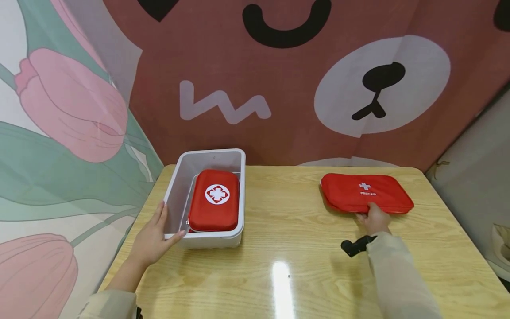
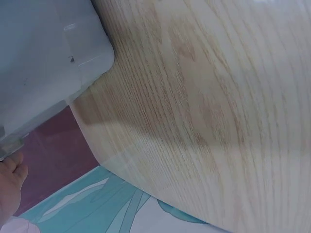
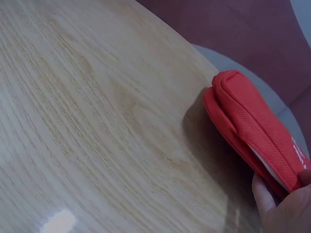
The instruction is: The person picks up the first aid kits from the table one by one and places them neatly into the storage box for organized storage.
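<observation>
A red soft pouch [image 1: 368, 192] marked "FIRST AID" with a white cross is at the right of the table. My right hand [image 1: 376, 219] pinches its near edge, thumb on top and fingers underneath. In the right wrist view the pouch's zippered side [image 3: 257, 141] faces the camera, its shadow falling on the table. My left hand [image 1: 153, 241] holds the near-left corner of a light grey plastic bin [image 1: 243, 190], thumb over the near rim and fingers along the left side. Inside the bin lies a red hard-shell first aid case [image 1: 215, 215] with a round white emblem.
The wood-grain table [image 1: 287, 230] ends at the back against a printed cloth [image 1: 223, 57] with a bear design. Tulip-patterned cloth [image 1: 71, 106] hangs along the left. A grey surface [image 1: 478, 177] stands beyond the right edge.
</observation>
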Motion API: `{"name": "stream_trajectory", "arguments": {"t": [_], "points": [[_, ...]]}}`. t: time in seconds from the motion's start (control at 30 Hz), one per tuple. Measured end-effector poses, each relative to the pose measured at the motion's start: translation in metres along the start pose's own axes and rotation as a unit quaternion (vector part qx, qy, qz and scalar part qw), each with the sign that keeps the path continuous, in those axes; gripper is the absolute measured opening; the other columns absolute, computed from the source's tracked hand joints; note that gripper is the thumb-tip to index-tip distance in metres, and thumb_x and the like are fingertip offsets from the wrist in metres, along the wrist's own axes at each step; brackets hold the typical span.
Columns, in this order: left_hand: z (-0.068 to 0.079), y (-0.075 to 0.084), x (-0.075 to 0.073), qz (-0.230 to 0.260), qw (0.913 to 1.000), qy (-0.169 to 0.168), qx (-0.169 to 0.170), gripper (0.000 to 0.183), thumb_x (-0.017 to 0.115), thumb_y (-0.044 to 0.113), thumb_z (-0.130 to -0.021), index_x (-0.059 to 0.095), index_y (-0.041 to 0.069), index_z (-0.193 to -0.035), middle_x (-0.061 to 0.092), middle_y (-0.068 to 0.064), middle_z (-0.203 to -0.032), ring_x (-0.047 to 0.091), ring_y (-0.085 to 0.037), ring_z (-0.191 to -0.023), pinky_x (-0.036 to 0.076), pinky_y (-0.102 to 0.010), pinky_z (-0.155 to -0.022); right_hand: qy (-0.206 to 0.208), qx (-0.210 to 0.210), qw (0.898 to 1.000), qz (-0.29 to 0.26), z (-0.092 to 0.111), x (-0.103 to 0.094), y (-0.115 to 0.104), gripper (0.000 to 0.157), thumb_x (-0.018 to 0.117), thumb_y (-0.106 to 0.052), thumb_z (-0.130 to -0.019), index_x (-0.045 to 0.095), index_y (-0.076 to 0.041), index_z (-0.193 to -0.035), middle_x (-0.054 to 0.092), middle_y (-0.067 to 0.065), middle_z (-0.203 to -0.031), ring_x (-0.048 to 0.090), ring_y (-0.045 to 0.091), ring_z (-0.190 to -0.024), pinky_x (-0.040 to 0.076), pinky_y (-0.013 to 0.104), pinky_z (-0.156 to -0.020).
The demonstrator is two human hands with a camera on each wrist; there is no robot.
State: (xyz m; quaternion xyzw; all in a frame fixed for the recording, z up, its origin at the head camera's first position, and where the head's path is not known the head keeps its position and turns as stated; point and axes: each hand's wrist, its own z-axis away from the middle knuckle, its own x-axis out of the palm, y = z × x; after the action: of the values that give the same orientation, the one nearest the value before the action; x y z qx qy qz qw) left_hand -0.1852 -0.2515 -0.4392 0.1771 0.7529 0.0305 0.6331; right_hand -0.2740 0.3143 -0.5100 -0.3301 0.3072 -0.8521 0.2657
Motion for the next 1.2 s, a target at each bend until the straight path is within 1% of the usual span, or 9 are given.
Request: {"name": "stream_trajectory", "arguments": {"t": [0.07, 0.1, 0.3, 0.47, 0.6, 0.77, 0.87, 0.93, 1.2], "points": [[0.0, 0.0, 0.0, 0.002, 1.0, 0.006, 0.001, 0.087, 0.053, 0.049, -0.078, 0.019, -0.008, -0.133, 0.015, -0.022, -0.139, 0.033, -0.045, -0.113, 0.036, -0.055, -0.081, 0.007, -0.016, 1.0, -0.007, 0.005, 0.004, -0.001, 0.06, 0.054, -0.011, -0.083, 0.019, -0.011, -0.132, 0.04, -0.002, -0.12, 0.043, 0.014, -0.104, 0.037, 0.036, -0.086], [-0.001, 0.0, 0.001, 0.004, 1.0, 0.007, 0.001, 0.087, 0.054, 0.049, -0.078, 0.019, -0.008, -0.133, 0.016, -0.022, -0.139, 0.032, -0.045, -0.113, 0.035, -0.055, -0.081, 0.041, 0.001, 0.995, -0.093, 0.007, 0.007, -0.002, 0.061, 0.052, -0.01, -0.083, 0.017, -0.018, -0.132, 0.037, -0.008, -0.118, 0.041, 0.01, -0.104, 0.035, 0.036, -0.087], [-0.002, -0.002, 0.004, 0.031, 0.9995, 0.011, -0.004, 0.087, 0.055, 0.047, -0.077, 0.017, -0.007, -0.134, 0.014, -0.021, -0.14, 0.029, -0.045, -0.115, 0.032, -0.056, -0.084, 0.057, -0.005, 0.994, -0.091, 0.026, 0.024, -0.008, 0.058, 0.036, 0.0, -0.082, 0.013, -0.016, -0.133, 0.037, -0.005, -0.112, 0.04, 0.012, -0.102, 0.031, 0.035, -0.087], [-0.002, -0.002, 0.004, 0.044, 0.9989, 0.017, -0.007, 0.089, 0.057, 0.047, -0.076, 0.016, -0.006, -0.135, 0.013, -0.021, -0.14, 0.029, -0.046, -0.115, 0.03, -0.057, -0.085, 0.022, 0.007, 0.992, -0.122, 0.037, 0.032, -0.009, 0.066, 0.033, 0.002, -0.083, 0.005, -0.026, -0.136, 0.03, -0.006, -0.123, 0.033, 0.013, -0.11, 0.031, 0.035, -0.089], [-0.001, -0.002, 0.005, 0.045, 0.9989, 0.01, -0.012, 0.09, 0.056, 0.048, -0.076, 0.014, -0.005, -0.135, 0.012, -0.021, -0.14, 0.028, -0.046, -0.115, 0.031, -0.058, -0.084, -0.017, -0.007, 0.99, -0.138, 0.034, 0.035, -0.007, 0.065, 0.033, 0.005, -0.084, 0.013, -0.029, -0.135, 0.031, -0.006, -0.123, 0.036, 0.014, -0.108, 0.035, 0.037, -0.086], [0.0, -0.003, 0.005, 0.047, 0.9987, 0.003, -0.02, 0.09, 0.056, 0.047, -0.077, 0.012, -0.003, -0.136, 0.01, -0.019, -0.141, 0.028, -0.046, -0.115, 0.031, -0.058, -0.083, -0.079, -0.05, 0.988, -0.121, 0.017, 0.035, 0.001, 0.056, 0.045, 0.006, -0.082, 0.028, -0.02, -0.128, 0.045, 0.001, -0.108, 0.051, 0.018, -0.082, 0.047, 0.037, -0.07], [0.0, -0.004, 0.006, 0.046, 0.9987, 0.0, -0.023, 0.09, 0.056, 0.047, -0.077, 0.011, -0.002, -0.137, 0.01, -0.018, -0.141, 0.028, -0.046, -0.116, 0.032, -0.058, -0.083, -0.087, -0.045, 0.989, -0.107, 0.029, 0.045, 0.002, 0.048, 0.046, 0.005, -0.081, 0.031, -0.014, -0.122, 0.048, 0.002, -0.094, 0.05, 0.017, -0.059, 0.048, 0.033, -0.055], [0.0, -0.005, 0.006, 0.044, 0.9987, -0.002, -0.023, 0.09, 0.056, 0.047, -0.077, 0.011, -0.001, -0.137, 0.009, -0.018, -0.141, 0.028, -0.046, -0.116, 0.032, -0.059, -0.083, -0.079, -0.025, 0.993, -0.087, 0.059, 0.06, -0.003, 0.046, 0.041, 0.003, -0.085, 0.026, -0.015, -0.124, 0.045, 0.001, -0.094, 0.048, 0.015, -0.056, 0.047, 0.03, -0.053], [0.0, -0.002, 0.004, 0.046, 0.9986, -0.005, -0.025, 0.089, 0.056, 0.047, -0.077, 0.012, -0.003, -0.136, 0.01, -0.019, -0.141, 0.028, -0.045, -0.116, 0.032, -0.059, -0.082, -0.164, -0.004, 0.984, -0.062, 0.094, 0.084, 0.003, 0.029, 0.038, 0.001, -0.088, 0.03, -0.016, -0.11, 0.041, 0.002, -0.104, 0.055, 0.016, -0.072, 0.049, 0.031, -0.061]]}}
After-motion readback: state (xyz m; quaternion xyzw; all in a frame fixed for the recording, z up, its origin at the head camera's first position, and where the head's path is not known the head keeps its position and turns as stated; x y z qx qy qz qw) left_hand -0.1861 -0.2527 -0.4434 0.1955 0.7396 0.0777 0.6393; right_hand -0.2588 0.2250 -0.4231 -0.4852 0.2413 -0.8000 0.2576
